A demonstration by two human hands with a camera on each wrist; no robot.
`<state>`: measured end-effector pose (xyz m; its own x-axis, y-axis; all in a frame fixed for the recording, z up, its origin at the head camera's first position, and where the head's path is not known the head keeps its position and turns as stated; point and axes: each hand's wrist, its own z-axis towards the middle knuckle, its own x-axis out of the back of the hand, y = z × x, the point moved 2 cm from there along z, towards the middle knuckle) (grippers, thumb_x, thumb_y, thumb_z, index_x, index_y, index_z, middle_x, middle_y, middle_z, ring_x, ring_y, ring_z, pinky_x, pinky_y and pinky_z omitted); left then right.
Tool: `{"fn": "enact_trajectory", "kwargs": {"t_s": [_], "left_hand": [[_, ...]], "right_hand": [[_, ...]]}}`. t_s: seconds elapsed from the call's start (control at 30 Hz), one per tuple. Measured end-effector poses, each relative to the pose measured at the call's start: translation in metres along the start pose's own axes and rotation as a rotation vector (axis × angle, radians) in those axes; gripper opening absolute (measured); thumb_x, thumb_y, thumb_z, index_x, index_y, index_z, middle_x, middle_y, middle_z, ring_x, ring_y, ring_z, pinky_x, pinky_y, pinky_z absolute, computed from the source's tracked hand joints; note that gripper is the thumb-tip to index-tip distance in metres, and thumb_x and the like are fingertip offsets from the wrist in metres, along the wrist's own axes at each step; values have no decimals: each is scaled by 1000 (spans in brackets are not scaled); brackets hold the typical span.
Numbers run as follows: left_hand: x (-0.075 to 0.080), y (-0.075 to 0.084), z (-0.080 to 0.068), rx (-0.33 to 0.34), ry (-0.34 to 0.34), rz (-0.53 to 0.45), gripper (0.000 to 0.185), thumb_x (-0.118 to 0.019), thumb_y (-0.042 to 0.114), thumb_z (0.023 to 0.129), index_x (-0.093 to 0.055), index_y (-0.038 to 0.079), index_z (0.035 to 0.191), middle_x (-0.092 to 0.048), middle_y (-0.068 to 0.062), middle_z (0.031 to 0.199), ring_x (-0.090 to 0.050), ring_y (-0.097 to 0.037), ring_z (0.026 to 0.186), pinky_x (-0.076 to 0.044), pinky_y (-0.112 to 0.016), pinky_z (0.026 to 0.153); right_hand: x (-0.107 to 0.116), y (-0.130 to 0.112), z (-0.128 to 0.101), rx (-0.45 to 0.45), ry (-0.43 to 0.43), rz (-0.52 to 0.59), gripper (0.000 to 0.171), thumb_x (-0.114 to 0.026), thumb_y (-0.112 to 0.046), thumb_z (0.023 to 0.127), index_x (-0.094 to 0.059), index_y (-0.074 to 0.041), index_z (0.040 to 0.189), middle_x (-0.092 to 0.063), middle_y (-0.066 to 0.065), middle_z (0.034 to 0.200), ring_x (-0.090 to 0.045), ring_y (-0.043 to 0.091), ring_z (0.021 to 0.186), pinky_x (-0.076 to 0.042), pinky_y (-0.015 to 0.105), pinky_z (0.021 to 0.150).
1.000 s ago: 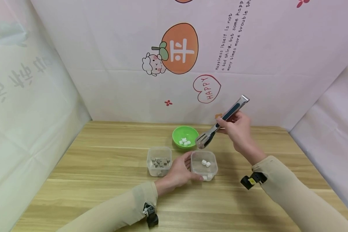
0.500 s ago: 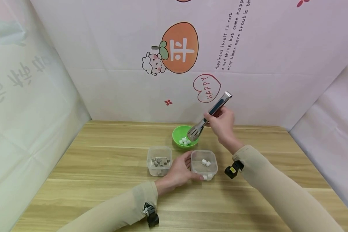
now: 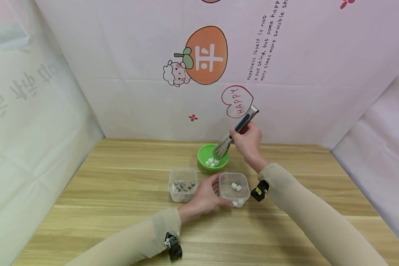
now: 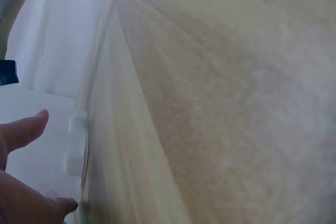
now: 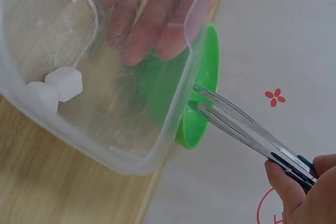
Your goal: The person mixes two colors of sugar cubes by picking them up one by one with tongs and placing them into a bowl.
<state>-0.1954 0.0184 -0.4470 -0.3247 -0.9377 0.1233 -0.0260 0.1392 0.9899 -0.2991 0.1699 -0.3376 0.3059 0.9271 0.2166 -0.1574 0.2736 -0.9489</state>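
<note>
Over the round lime-green bowl (image 3: 204, 152) at the back of the wood-grain table (image 3: 126, 177), the right hand (image 3: 249, 142) grips silver metal tongs (image 3: 242, 124), their slotted ends inside the rim, near small white blocks (image 3: 211, 162). The left hand (image 3: 206, 195) holds the clear square plastic box (image 3: 227, 181) between thumb and fingers. The bowl, steadied by neither hand, could slide or tip if the tongs press its wall. A leftward shift of the left hand might jog the clear box of grey chunks (image 3: 183, 174). The white printed backdrop (image 3: 136, 111) limits reach behind; more room lies rightward.
</note>
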Motion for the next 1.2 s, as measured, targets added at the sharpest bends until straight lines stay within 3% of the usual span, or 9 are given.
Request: {"fn": "enact_trajectory", "kwargs": {"t_s": [0.27,0.43,0.63,0.87,1.03,1.2], "left_hand": [[-2,0,0,-2,2,8,110,-98,-3,66,-39,-1,159,-47,-17,159,-46,-32,146,-39,-38,122],[-3,0,0,-11,0,7,110,-97,-5,65,-40,-3,158,-48,-18,159,-46,-33,146,-39,-38,121],[-1,1,1,-12,14,12,108,-97,-5,65,-42,0,158,-49,-18,158,-47,-33,145,-39,-38,121],[-2,1,0,11,20,18,109,-97,-4,65,-41,2,159,-48,-16,159,-47,-31,145,-39,-38,121],[-2,1,1,21,20,27,110,-97,-3,65,-41,4,159,-47,-14,160,-47,-31,145,-38,-40,122],[-2,1,0,29,25,49,109,-97,-2,66,-41,4,160,-47,-14,160,-48,-32,145,-39,-42,122]], "right_hand": [[12,-7,-7,12,2,32,28,-74,-5,97,-60,9,118,-62,12,95,-65,18,81,-68,38,76],[28,-18,-18,23,-13,42,28,-75,-6,97,-59,7,115,-62,13,96,-66,17,82,-68,37,77],[46,-31,-34,81,-76,24,26,-77,-6,96,-59,8,109,-63,15,96,-66,18,82,-68,34,74],[67,-34,-56,177,-178,-12,24,-75,-2,96,-62,11,111,-66,21,97,-68,18,81,-68,36,73],[75,-27,-69,213,-245,-133,22,-78,-4,93,-64,7,107,-70,18,93,-70,19,80,-67,32,67],[75,-13,-77,259,-272,-279,18,-82,-6,90,-67,-1,100,-72,10,85,-68,21,76,-56,24,58]]}}
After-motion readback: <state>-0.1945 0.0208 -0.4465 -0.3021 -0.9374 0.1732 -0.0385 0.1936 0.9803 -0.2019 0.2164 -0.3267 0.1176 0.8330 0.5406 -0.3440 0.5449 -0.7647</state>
